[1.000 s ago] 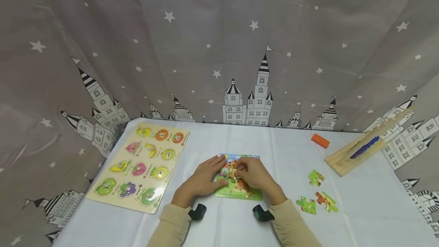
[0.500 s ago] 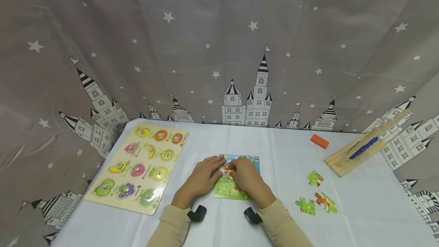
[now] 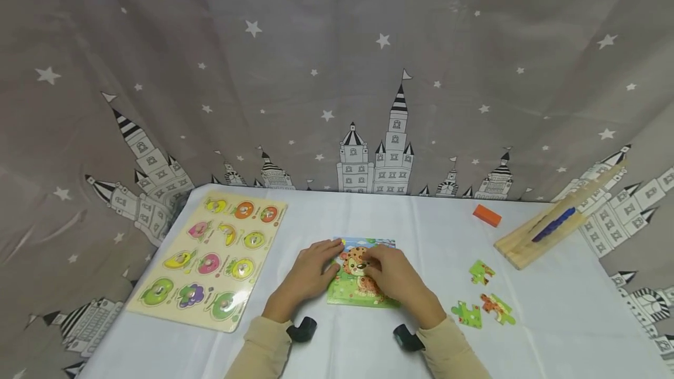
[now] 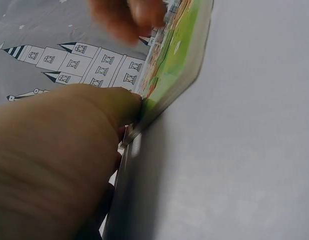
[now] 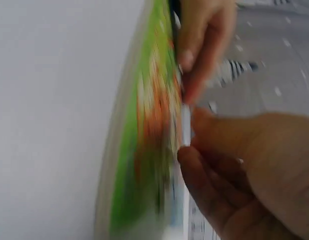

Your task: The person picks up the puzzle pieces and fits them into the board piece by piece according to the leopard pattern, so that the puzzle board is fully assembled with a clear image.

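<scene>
A small jigsaw puzzle (image 3: 347, 292) in a shallow tray lies at mid-table, showing a spotted orange cub on green grass. My left hand (image 3: 312, 271) rests along its left edge, fingers extended; in the left wrist view the thumb (image 4: 122, 106) touches the tray's edge. Over the right half is my right hand (image 3: 397, 276), fingers loosely bent at the cub's face. In the right wrist view its thumb and finger stand slightly apart, with no piece visible between them. That view is blurred, and the hand hides part of the puzzle's right side.
Loose jigsaw pieces lie to the right: one upper piece (image 3: 481, 272), one green piece (image 3: 467, 314) and an orange-green group (image 3: 498, 309). Behind them are an orange block (image 3: 487, 215) and a wooden board (image 3: 526, 247). A fruit knob puzzle (image 3: 210, 262) lies left.
My right hand first pinched a piece over the puzzle, moved left and pressed at the cub's face, then drew back right, uncovering the face. The left hand stays at the left edge.
</scene>
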`<state>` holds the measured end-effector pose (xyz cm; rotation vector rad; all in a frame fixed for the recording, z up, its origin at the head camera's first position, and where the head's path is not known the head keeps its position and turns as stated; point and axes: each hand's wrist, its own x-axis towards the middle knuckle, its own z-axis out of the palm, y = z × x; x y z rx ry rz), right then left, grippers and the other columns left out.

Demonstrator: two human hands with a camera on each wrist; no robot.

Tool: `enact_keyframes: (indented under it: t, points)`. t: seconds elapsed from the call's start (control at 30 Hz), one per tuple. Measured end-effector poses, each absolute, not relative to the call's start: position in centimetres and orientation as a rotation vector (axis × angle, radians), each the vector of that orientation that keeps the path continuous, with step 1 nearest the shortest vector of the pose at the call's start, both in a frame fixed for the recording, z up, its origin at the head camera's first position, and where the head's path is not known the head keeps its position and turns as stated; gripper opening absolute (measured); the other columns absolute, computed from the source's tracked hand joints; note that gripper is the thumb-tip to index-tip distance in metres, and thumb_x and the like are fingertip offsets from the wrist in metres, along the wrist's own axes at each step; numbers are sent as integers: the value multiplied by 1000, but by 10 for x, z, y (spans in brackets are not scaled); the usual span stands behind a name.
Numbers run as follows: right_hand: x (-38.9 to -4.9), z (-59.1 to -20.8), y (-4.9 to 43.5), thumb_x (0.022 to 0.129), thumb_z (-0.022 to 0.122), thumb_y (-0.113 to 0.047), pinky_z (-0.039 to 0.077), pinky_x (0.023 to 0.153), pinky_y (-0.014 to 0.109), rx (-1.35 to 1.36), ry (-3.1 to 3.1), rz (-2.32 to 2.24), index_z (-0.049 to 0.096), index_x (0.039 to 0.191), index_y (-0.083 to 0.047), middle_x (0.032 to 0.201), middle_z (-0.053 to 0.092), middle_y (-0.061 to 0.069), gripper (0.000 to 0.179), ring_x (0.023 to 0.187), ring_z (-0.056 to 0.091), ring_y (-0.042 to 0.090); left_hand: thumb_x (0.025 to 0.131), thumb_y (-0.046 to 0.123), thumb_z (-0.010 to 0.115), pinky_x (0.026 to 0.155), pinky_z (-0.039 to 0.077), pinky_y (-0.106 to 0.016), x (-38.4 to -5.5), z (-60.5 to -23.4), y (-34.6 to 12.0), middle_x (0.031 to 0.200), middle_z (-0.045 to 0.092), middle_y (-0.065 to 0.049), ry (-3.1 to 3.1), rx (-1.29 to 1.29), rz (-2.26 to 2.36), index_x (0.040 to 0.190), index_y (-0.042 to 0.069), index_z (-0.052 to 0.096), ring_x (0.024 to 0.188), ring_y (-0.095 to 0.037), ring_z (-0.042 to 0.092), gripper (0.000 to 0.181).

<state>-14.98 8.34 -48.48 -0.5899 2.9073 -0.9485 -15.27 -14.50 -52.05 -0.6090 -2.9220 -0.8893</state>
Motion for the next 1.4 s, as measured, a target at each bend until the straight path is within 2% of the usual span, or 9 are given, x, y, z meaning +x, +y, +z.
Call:
enact_keyframes:
  t: [0.23, 0.4, 0.57, 0.7, 0.8, 0.9, 1.03, 1.17, 1.4]
  points:
    - [-141, -482, 184, 89, 78, -12, 58, 80, 38, -362, 3054, -946, 73, 114, -5, 103, 72, 7, 27, 89, 66, 16, 100, 24, 60, 118, 35, -57, -151, -521, -149, 156, 52, -4, -2940, -571, -889, 147, 13, 56, 147, -31, 44, 48]
    - [-130, -483, 248, 90, 78, -25, 55, 80, 47, -122, 3082, -751, 64, 129, 3, 106, 66, 17, 50, 89, 61, 25, 100, 25, 60, 119, 34, -56, -150, -524, -152, 157, 51, -3, -2963, -557, -876, 148, 15, 55, 148, -30, 43, 49]
    - [-128, -483, 272, 88, 79, -37, 51, 92, 65, -69, 3031, -605, 58, 133, 10, 123, 59, 34, 69, 109, 60, 51, 101, 30, 60, 120, 33, -56, -149, -527, -153, 159, 48, -2, -2982, -565, -885, 150, 16, 53, 150, -30, 40, 52]
    - [-130, -483, 276, 87, 79, -39, 48, 96, 68, -58, 2985, -580, 59, 132, 8, 126, 60, 35, 68, 118, 56, 56, 96, 42, 66, 122, 30, -57, -147, -528, -153, 163, 42, -3, -3026, -616, -860, 154, 17, 47, 152, -32, 36, 65]
    - [-131, -483, 277, 86, 80, -38, 50, 93, 65, -6, 2943, -622, 59, 133, 6, 120, 63, 31, 68, 112, 60, 50, 92, 49, 69, 123, 28, -58, -146, -527, -152, 164, 39, -4, -3044, -659, -869, 156, 16, 45, 153, -34, 34, 76]
    - [-131, -481, 277, 88, 80, -36, 54, 82, 53, 31, 2906, -705, 62, 131, 3, 109, 66, 22, 61, 98, 63, 37, 91, 51, 70, 124, 27, -57, -145, -526, -151, 165, 38, -5, -3048, -677, -865, 156, 16, 43, 153, -34, 33, 79]
    - [-129, -476, 275, 96, 70, -30, 47, 67, 34, 55, 2901, -839, 69, 119, -3, 93, 66, 9, 36, 83, 59, 22, 91, 51, 70, 125, 27, -57, -145, -524, -150, 165, 38, -4, -3042, -681, -852, 156, 16, 43, 154, -34, 32, 78]
    - [-128, -472, 268, 102, 62, -33, 43, 61, 27, 60, 2856, -997, 67, 115, -4, 85, 66, 4, 32, 75, 55, 15, 91, 50, 70, 124, 28, -58, -145, -519, -150, 164, 39, -6, -3030, -684, -847, 156, 15, 44, 153, -35, 34, 78]
    - [-134, -468, 241, 104, 59, -21, 54, 68, 23, -87, 2623, -1380, 50, 143, -6, 97, 62, 10, 42, 82, 67, 13, 92, 47, 70, 124, 28, -57, -147, -516, -148, 164, 40, -5, -3029, -659, -853, 155, 15, 46, 153, -34, 33, 75]
